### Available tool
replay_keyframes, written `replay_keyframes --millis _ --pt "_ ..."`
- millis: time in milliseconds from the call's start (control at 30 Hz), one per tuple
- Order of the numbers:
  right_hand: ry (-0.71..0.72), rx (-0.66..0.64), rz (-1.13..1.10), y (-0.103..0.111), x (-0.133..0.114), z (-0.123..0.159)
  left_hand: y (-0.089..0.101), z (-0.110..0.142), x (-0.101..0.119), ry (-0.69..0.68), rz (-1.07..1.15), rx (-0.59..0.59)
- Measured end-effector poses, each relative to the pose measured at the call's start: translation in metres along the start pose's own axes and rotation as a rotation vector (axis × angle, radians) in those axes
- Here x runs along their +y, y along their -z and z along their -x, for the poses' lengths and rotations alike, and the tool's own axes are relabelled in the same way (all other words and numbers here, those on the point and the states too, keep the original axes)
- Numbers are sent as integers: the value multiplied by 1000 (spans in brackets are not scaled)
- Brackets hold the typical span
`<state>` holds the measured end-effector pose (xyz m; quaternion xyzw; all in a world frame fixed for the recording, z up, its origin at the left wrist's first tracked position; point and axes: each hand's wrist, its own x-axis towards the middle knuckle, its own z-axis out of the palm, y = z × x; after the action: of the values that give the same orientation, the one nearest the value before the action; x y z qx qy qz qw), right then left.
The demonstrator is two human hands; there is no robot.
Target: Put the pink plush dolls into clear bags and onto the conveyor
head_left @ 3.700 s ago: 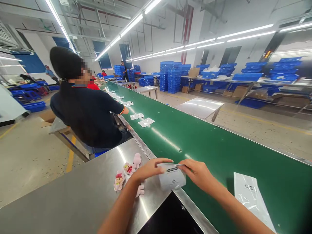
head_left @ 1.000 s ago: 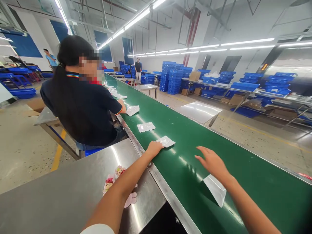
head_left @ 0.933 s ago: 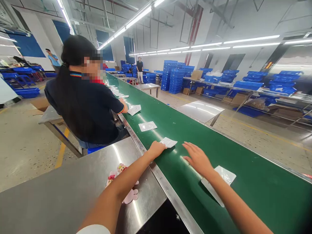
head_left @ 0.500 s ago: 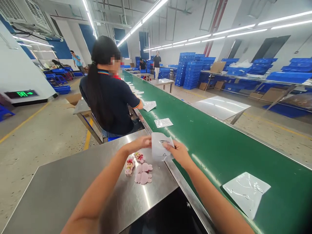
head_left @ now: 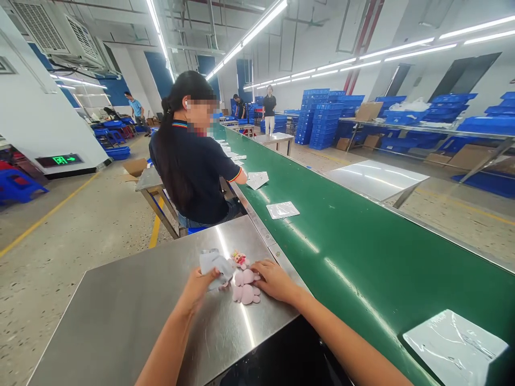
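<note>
Head view, entries left to right.

Table (head_left: 120, 311): steel, bare over most of its left part.

Left hand (head_left: 198, 284): over the table near its far edge. Grip pressed together on a crumpled white bag (head_left: 215, 264); the bag sticks up and out past the fingertips, bunched, lifted off the steel. What, if anything, is inside it cannot be told.

Just right of the bag: a small doll (head_left: 240, 259) with pink body and red detail, lying on the table, close to the bag's edge; contact not resolvable.

Below it: pink toys (head_left: 247, 286), flat on the table, one against the other, lying between the two hands.

Right hand (head_left: 273, 279): palm down, fingers loosely spread and reaching left. Fingertips touch the upper pink toy at its right side. Grip not closed round anything; nothing lifted.

Right of the table: green belt (head_left: 362, 252), running away from the camera. On it, far up, a flat clear packet (head_left: 282, 210); further up, another packet (head_left: 257, 179) near the arm of a co-worker (head_left: 193, 166) seated at the next table, back turned. At the lower right corner of the belt, a large clear bag (head_left: 454, 348) lying flat, well apart from both hands.
</note>
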<state>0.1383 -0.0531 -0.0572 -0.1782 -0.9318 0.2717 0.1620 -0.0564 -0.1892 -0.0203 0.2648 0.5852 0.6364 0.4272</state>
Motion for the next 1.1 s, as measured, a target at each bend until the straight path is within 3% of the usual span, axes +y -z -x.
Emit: replay_keyframes --millis 133,333,400,533,767,967,1100 --pt "-80 41 -179 8 3 4 -23 5 -5 -51 -244 -192" --pt "-206 304 -531 73 -5 32 -56 10 -8 -176 -658 -307" --pt "-188 265 -509 94 -20 42 -63 11 -9 -183 -713 -340" --pt "-165 75 -165 120 -47 52 -78 14 -7 -232 -753 -445" --pt "-214 28 -75 115 -51 56 -108 18 -8 -228 -656 -585" --pt "-101 366 217 108 -42 67 -132 10 -6 -265 -567 -490" --pt "-67 220 274 110 -48 81 -157 10 -10 -392 -587 -540"
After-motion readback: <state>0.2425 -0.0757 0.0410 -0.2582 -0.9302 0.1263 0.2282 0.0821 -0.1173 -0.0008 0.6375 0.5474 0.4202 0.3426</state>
